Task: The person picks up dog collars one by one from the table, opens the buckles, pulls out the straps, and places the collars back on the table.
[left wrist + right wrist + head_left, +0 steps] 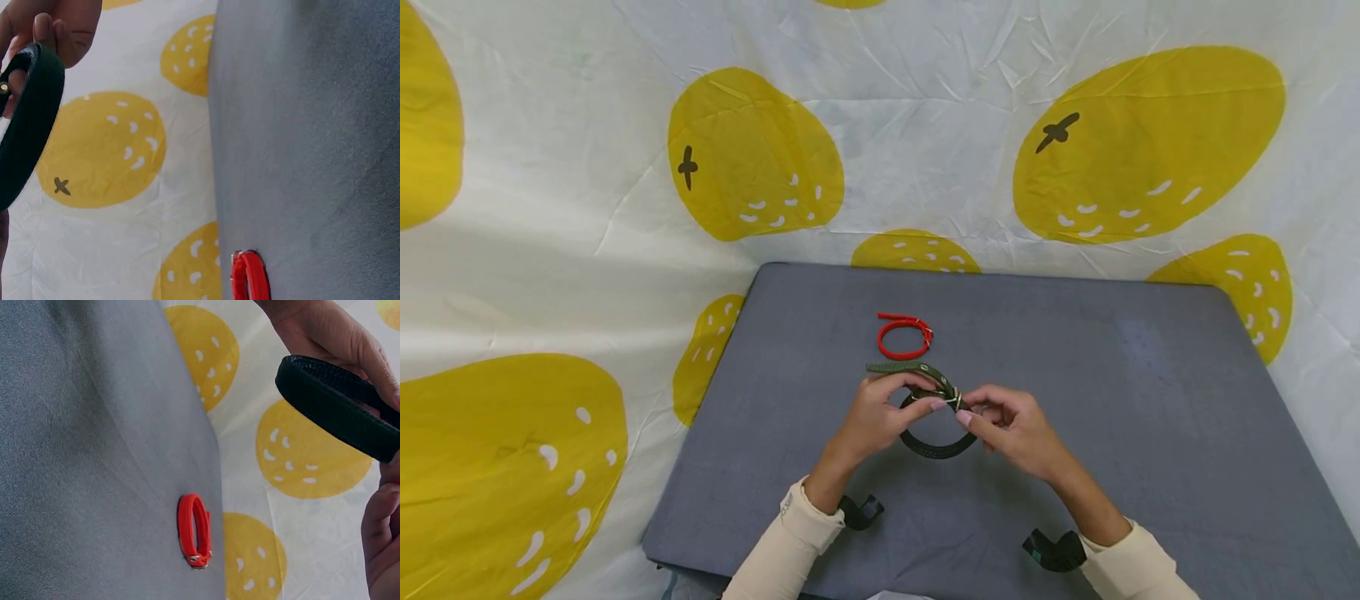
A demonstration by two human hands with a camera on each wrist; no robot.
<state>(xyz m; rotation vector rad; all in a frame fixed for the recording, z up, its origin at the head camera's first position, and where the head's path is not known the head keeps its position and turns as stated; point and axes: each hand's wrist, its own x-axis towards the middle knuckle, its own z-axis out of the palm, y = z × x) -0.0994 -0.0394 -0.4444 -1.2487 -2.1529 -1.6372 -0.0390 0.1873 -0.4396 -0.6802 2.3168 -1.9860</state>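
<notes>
A dark green buckled collar (934,452), bent into a ring, is held up in front of me between both hands. My left hand (876,421) pinches the strap just left of the buckle, thumb below and fingers above. At the buckle's right side, my right hand (1018,427) pinches the collar between thumb and fingers. The strap's loose ribbed end (891,367) sticks out to the left over the left fingers. Both wrist views show the collar's broad band (34,125) close up, with fingers partly hidden behind it. A red collar (904,356) lies coiled beyond the hands.
The grey cloth-covered table (1150,433) stretches out beneath the hands. Behind it and on the left hangs a white sheet (925,167) with yellow fruit prints. Dark curved pieces (1055,552) stick out beside both wrists.
</notes>
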